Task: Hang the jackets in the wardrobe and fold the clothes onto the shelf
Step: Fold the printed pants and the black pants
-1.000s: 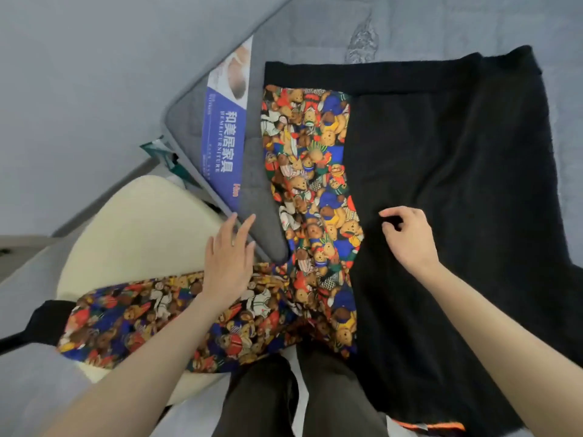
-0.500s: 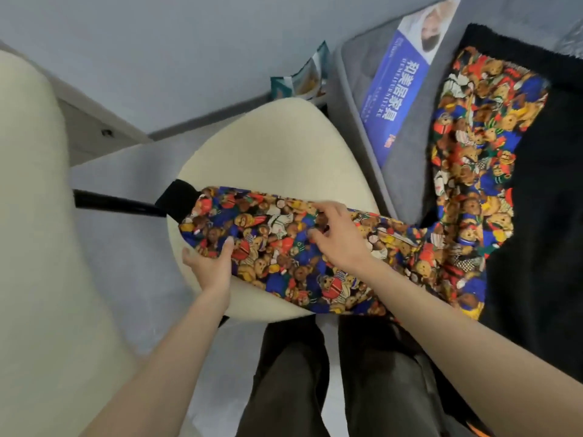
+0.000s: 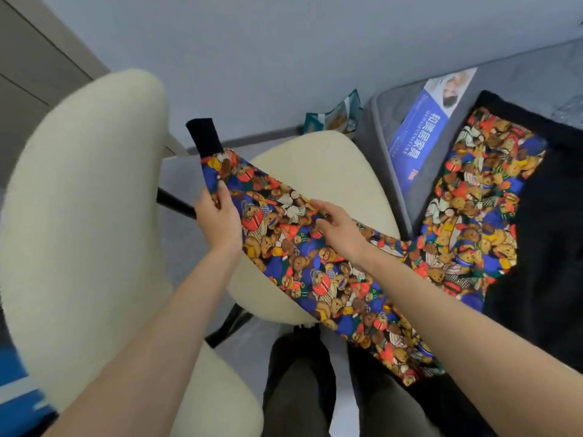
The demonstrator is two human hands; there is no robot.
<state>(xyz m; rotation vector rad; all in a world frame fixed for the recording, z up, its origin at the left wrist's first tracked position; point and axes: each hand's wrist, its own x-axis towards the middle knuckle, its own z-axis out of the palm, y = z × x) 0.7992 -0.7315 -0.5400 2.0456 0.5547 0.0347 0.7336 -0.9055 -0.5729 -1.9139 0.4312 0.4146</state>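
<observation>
A black jacket (image 3: 549, 247) with a colourful teddy-bear print panel lies spread on the grey mattress (image 3: 517, 77) at the right. Its bear-print sleeve (image 3: 303, 257) stretches left over a cream chair seat and ends in a black cuff (image 3: 204, 137). My left hand (image 3: 219, 216) grips the sleeve's edge just below the cuff and lifts it. My right hand (image 3: 337, 223) pinches the sleeve fabric near its middle.
Two cream upholstered chairs (image 3: 79, 234) stand at the left and middle, with black legs. A blue label (image 3: 419, 134) hangs on the mattress side. A small teal packet (image 3: 334, 113) lies by the wall. My dark trouser legs (image 3: 303, 386) are below.
The view has swung left. Both hands left the jacket body, took hold of the sleeve and raised it; the cuff end has lifted off the chair seat and points up.
</observation>
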